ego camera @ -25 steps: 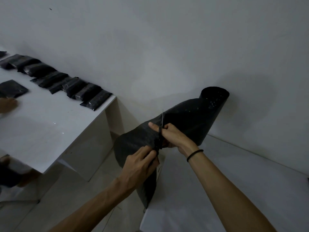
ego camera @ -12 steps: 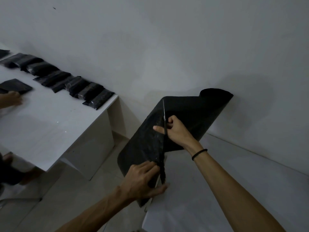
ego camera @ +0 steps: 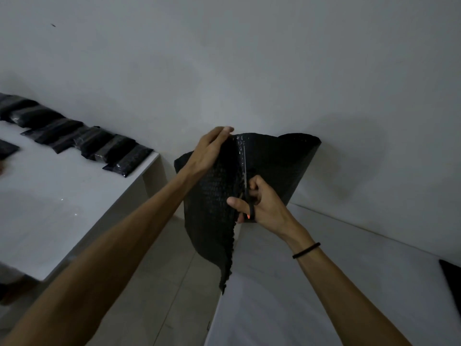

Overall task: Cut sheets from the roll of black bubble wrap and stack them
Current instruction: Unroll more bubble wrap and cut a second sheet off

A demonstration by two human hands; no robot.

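The roll of black bubble wrap (ego camera: 282,168) stands against the wall at the far edge of the right table. A partly cut sheet (ego camera: 212,221) hangs from it, its jagged cut edge running down past the table's corner. My left hand (ego camera: 212,148) grips the sheet's top edge. My right hand (ego camera: 259,206) holds black scissors (ego camera: 245,181) with fingers through the handles, the blade pointing up along the cut line.
A white table (ego camera: 50,208) at left carries a row of black wrapped packets (ego camera: 99,143) along the wall. The right table (ego camera: 311,283) is white, with a dark sheet's corner (ego camera: 452,278) at its right edge. Tiled floor lies between the tables.
My left hand has moved from the sheet's bottom edge up to its top edge. The scissors have travelled up through the wrap, and the cut is longer.
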